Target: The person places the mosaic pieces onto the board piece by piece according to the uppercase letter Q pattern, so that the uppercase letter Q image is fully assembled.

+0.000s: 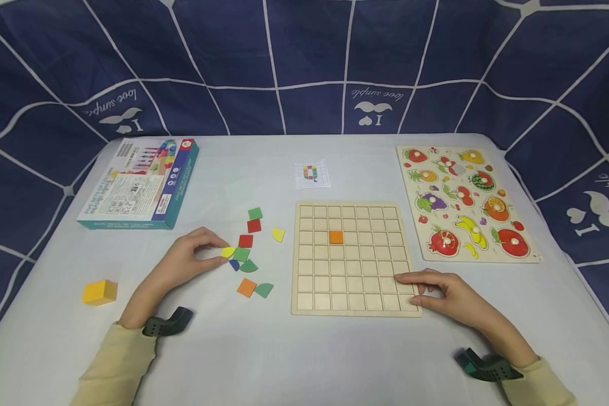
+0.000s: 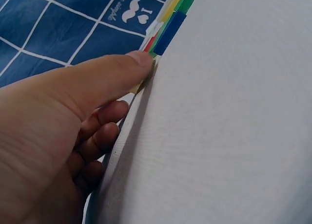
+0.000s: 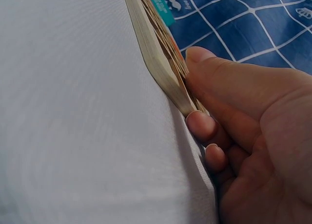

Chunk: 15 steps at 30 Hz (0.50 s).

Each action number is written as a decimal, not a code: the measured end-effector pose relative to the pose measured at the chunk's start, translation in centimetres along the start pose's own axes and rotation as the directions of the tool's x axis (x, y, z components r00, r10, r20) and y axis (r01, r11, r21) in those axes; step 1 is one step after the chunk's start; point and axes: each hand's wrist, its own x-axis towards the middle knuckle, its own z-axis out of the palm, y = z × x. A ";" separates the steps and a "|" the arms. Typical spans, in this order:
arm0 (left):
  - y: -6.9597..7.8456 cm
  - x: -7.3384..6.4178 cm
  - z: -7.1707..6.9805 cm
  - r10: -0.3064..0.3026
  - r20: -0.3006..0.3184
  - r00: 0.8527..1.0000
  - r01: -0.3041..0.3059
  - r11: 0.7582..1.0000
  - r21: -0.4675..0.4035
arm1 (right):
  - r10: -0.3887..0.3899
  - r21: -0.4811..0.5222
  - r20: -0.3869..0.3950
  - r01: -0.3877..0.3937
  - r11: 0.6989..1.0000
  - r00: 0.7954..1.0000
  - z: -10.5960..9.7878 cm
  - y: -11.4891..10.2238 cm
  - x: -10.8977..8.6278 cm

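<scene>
My left hand [image 1: 185, 256] pinches a yellow quarter-round tile [image 1: 228, 252] between thumb and forefinger. In the left wrist view the thumb [image 2: 139, 61] covers most of it. Close by lie a green square tile [image 1: 241, 254], a blue tile [image 1: 234, 264] and a green quarter-round tile [image 1: 248, 266]. On the right, the forefinger and thumb of my right hand [image 1: 449, 293] rest on the lower right edge of a wooden grid board [image 1: 331, 283]. Its other fingers bend beside the board's side in the right wrist view. One orange square tile [image 1: 336, 237] sits in a cell of the grid.
Other loose tiles include a red square [image 1: 254, 225] and an orange square [image 1: 246, 287]. Behind the board lies a pattern card [image 1: 312, 173]. A fruit puzzle board [image 1: 444, 214] is at right; a game box [image 1: 127, 192] and a yellow block [image 1: 100, 292] are at left.
</scene>
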 end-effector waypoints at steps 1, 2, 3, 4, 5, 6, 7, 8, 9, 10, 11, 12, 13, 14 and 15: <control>0.0 0.0 0.0 0.002 -0.007 1.000 -0.002 1.000 -0.006 | 0.001 0.000 -0.001 -0.001 1.000 1.000 0.0 -0.2 0.0; 0.0 0.0 0.0 0.000 -0.014 1.000 0.000 1.000 -0.015 | 0.000 0.002 -0.001 0.000 1.000 1.000 0.0 -0.4 0.1; 0.0 0.0 0.0 -0.008 -0.020 1.000 0.007 1.000 -0.028 | 0.000 0.003 -0.001 0.000 1.000 1.000 0.0 -0.5 0.1; -0.1 0.0 -0.1 -0.013 -0.027 1.000 0.012 0.999 -0.042 | -0.001 0.005 0.001 0.001 1.000 1.000 0.0 -0.5 0.1; 0.0 0.0 -0.1 -0.016 -0.036 0.999 0.014 0.998 -0.056 | -0.004 0.006 0.001 0.004 1.000 1.000 0.0 -0.5 0.1; 0.0 0.0 -0.2 -0.023 -0.044 0.999 0.019 0.997 -0.074 | -0.007 0.005 0.002 0.007 1.000 1.000 0.0 -0.3 0.0; 0.1 0.1 -0.2 -0.035 -0.051 0.998 0.030 0.995 -0.096 | -0.011 0.006 0.002 0.011 1.000 1.000 0.0 -0.2 0.0; 0.3 0.1 -0.3 -0.046 -0.059 0.997 0.038 0.992 -0.121 | -0.011 0.006 0.004 0.011 1.000 1.000 -0.1 0.0 0.0; 0.4 0.2 -0.4 -0.053 -0.067 0.996 0.043 0.988 -0.146 | -0.010 0.006 0.006 0.010 1.000 1.000 -0.1 0.2 -0.1; 0.7 0.4 -0.4 -0.057 -0.075 0.996 0.044 0.985 -0.168 | -0.009 0.007 0.007 0.009 1.000 1.000 -0.1 0.4 -0.1; 1.0 0.6 -0.5 -0.062 -0.082 0.995 0.045 0.980 -0.192 | -0.007 0.006 0.009 0.007 1.000 1.000 -0.1 0.5 -0.2; 1.4 0.8 -0.6 -0.067 -0.088 0.994 0.046 0.975 -0.217 | -0.005 0.009 0.011 0.005 1.000 1.000 -0.1 0.6 -0.2; 1.8 1.1 -0.8 -0.071 -0.091 0.993 0.047 0.969 -0.242 | -0.002 0.011 0.014 0.002 1.000 1.000 -0.1 0.7 -0.2; 2.3 1.5 -0.9 -0.079 -0.088 0.993 0.053 0.964 -0.261 | 0.000 0.013 0.016 0.000 1.000 1.000 -0.1 0.7 -0.2; 2.9 1.9 -1.0 -0.081 -0.081 0.993 0.056 0.959 -0.277 | 0.000 0.014 0.017 -0.001 1.000 1.000 0.0 0.8 -0.2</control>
